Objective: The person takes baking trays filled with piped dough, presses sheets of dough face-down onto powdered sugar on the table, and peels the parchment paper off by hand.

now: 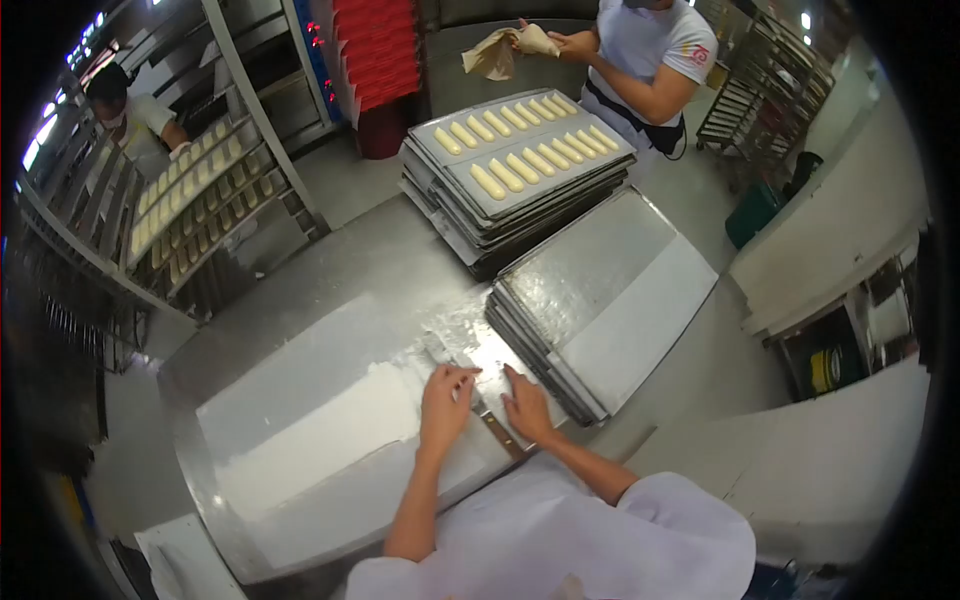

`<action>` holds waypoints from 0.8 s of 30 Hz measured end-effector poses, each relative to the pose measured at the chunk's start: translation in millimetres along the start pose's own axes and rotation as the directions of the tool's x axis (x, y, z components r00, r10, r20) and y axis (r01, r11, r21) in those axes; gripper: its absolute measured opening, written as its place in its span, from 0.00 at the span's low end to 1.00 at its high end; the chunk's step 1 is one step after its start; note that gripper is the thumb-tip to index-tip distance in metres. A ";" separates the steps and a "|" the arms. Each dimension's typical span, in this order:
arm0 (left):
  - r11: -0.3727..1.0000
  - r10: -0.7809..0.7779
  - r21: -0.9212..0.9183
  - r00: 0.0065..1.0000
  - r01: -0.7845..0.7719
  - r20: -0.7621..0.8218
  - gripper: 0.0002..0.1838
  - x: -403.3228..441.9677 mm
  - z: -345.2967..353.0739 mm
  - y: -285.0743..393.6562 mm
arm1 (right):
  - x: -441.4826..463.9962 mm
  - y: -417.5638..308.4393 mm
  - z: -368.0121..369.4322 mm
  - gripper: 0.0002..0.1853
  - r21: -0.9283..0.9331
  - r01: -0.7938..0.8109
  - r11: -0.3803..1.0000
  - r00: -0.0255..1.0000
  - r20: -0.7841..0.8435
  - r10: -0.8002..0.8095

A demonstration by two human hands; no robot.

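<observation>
My left hand [445, 408] is over the steel table, fingers pointing toward my other hand, with a gap between thumb and index finger. To its right, my right hand [527, 408] has its index finger stretched forward and its thumb apart. Neither hand visibly holds anything. Between them lies a long palette knife with a wooden handle [502, 436], its blade partly hidden by my left hand. Left of my hands, a pale sheet [250, 385] bears a broad band of white spread [335, 428]. White smears mark the table beyond the knife.
Stacked trays [600, 270] stand right of my hands. Another tray stack [415, 140] beyond carries rows of piped pale batter. A co-worker [650, 60] there holds a piping bag [497, 55]. At left, another person [140, 125] handles a loaded tray at a rack [260, 110].
</observation>
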State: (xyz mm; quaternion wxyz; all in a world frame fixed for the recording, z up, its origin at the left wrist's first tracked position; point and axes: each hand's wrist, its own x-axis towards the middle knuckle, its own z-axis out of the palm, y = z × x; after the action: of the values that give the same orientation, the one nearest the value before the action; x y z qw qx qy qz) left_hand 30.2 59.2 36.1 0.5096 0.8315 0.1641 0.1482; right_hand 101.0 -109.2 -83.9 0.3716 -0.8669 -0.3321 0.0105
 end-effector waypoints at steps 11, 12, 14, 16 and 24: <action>0.597 -0.393 -0.727 0.914 0.339 0.104 0.29 210.6 71.5 50.9 | 111.0 5.7 -209.6 0.07 0.252 0.064 0.966 0.961 -0.276 0.008; 0.545 -0.421 -0.755 0.898 0.365 0.131 0.30 214.6 71.6 60.5 | 149.0 32.6 -238.3 0.07 0.094 0.044 0.995 0.928 -0.371 -0.006; 0.493 -0.462 -0.786 0.878 0.373 0.126 0.25 219.5 77.2 68.0 | 231.5 82.8 -282.3 0.09 0.120 0.023 0.992 0.850 -0.526 0.044; 0.396 -0.489 -0.844 0.861 0.360 0.138 0.08 224.2 77.0 71.1 | 304.1 165.5 -304.3 0.09 0.212 -0.022 0.977 0.810 -0.569 0.142; 0.116 -0.473 -0.922 0.837 0.370 0.276 0.03 238.0 68.1 77.4 | 443.4 359.8 -294.3 0.14 0.086 -0.275 0.958 0.868 -0.405 0.286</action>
State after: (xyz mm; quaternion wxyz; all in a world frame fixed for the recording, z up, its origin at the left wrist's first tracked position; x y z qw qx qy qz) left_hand 282.5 72.7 94.6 0.9154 0.2605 0.2899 0.1009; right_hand 728.9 -219.0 -3.9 0.4389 -0.8835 -0.1165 -0.1151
